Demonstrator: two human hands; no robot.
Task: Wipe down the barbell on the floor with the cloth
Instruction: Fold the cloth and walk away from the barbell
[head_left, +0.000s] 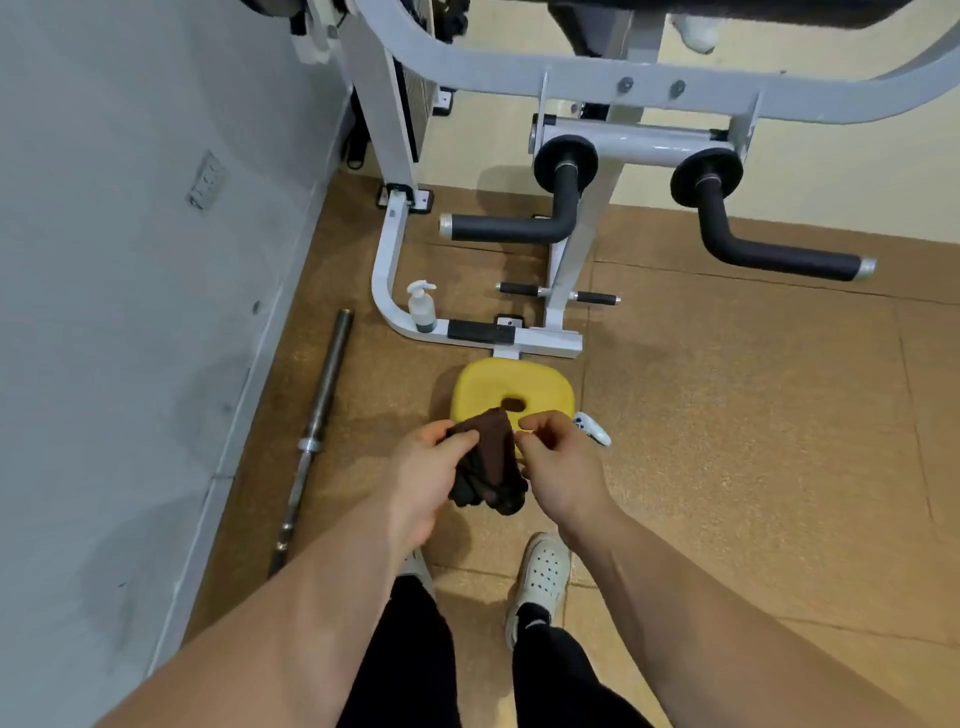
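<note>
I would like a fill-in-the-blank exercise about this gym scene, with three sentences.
The left hand and right hand hold a ____ cloth. The barbell lies to their ____. The plate beyond the cloth is ____.
Missing words: brown; left; yellow.

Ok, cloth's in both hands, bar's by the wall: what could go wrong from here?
The bar lies close along the wall, so the cloth may miss its wall side. The yellow plate sits just ahead of the shoe, a likely trip when stepping over. Crouching by the bar could bump the machine handle or the bottle.
</note>
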